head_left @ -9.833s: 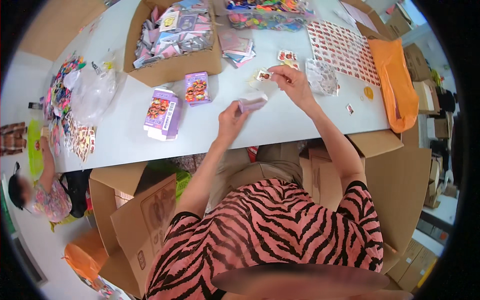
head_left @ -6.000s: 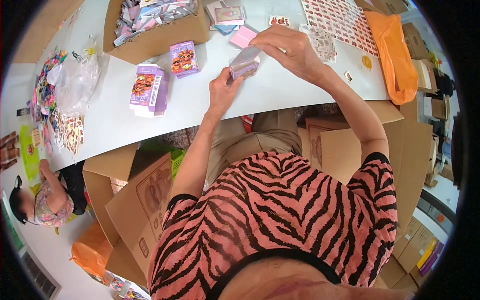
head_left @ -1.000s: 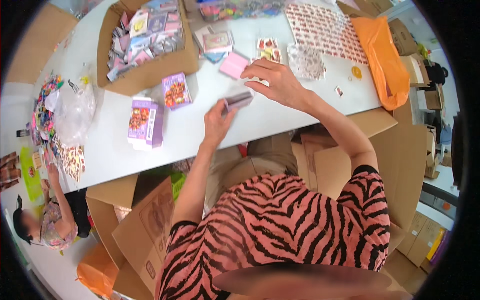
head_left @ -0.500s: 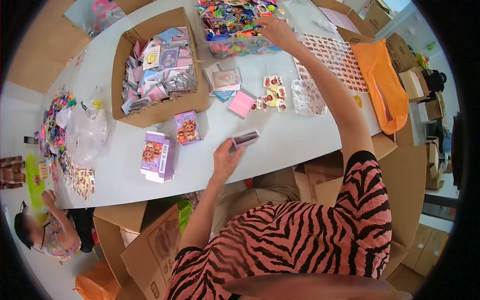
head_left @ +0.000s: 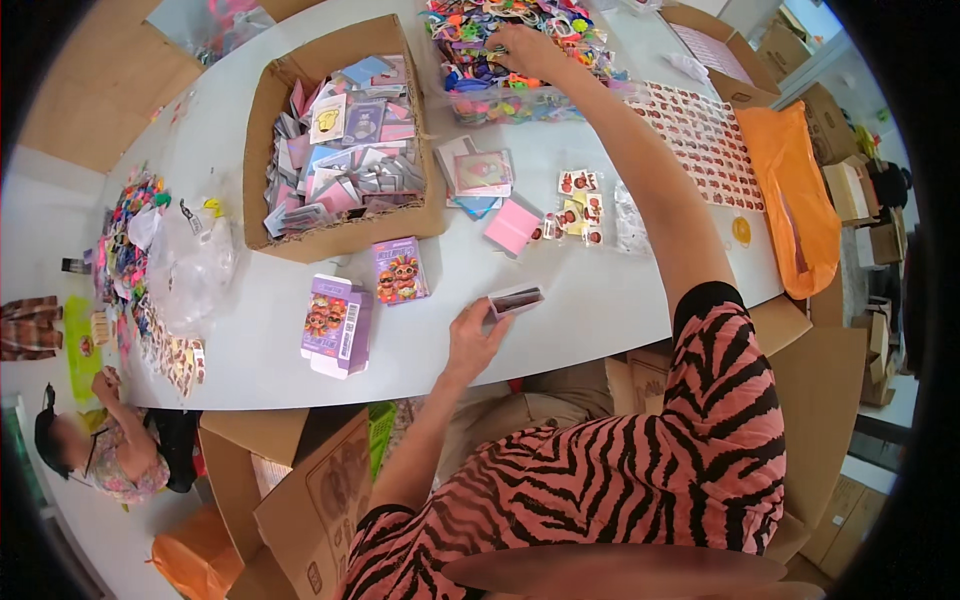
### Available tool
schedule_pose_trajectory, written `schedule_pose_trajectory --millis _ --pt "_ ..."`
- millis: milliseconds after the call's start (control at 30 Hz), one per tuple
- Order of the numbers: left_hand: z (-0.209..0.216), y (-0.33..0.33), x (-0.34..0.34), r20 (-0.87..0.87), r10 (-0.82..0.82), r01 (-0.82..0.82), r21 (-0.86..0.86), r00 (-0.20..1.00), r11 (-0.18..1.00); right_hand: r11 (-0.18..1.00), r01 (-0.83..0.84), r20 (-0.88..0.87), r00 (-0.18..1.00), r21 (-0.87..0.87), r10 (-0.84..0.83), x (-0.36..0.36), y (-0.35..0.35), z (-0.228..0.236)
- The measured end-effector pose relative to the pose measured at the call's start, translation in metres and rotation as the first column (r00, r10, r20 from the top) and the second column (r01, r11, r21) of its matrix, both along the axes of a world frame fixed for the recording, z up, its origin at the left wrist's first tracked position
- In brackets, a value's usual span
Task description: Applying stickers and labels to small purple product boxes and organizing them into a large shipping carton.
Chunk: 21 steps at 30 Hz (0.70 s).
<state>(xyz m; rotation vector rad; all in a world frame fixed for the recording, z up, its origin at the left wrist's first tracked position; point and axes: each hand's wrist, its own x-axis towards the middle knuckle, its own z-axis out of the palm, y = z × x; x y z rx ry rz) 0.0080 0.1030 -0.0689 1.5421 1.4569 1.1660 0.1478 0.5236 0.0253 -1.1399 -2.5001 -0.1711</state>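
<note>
My left hand (head_left: pixel 476 338) is closed around a small open-topped carton (head_left: pixel 530 293) near the table's front edge; something dark shows inside it. My right hand (head_left: pixel 527 50) reaches to the far side, into a clear plastic bin (head_left: pixel 500 104) heaped with small colourful plastic trinkets (head_left: pixel 565 38). Its fingers are curled down among them, and what they pinch is too small to make out. Left of the carton lie a purple printed box (head_left: pixel 402 272) and another purple box (head_left: pixel 333 325) with its end flap out.
A cardboard box (head_left: pixel 432 205) full of sleeved cards stands at the back left. Around the middle are loose cards (head_left: pixel 485 172), a pink card stack (head_left: pixel 511 228) and bagged stickers (head_left: pixel 580 205). Sticker sheets (head_left: pixel 700 135) and an orange bag (head_left: pixel 790 200) lie right. Someone sits far left.
My right hand has shifted left within the trinket bin, its fingers now lower among the pieces. The left hand still holds the carton. The whole view has shifted slightly.
</note>
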Motion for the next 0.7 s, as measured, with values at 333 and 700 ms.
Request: schedule_pose_trajectory --millis 333,700 --pt "0.005 -0.001 -0.002 -0.04 -0.004 0.001 -0.071 0.999 0.997 1.0 -0.001 0.106 0.994 -0.002 0.001 -0.006 0.011 -0.002" --pt "0.001 0.003 -0.002 -0.047 -0.007 0.006 -0.033 0.999 0.999 0.996 0.03 -0.391 0.921 0.081 0.004 0.031 -0.012 0.07"
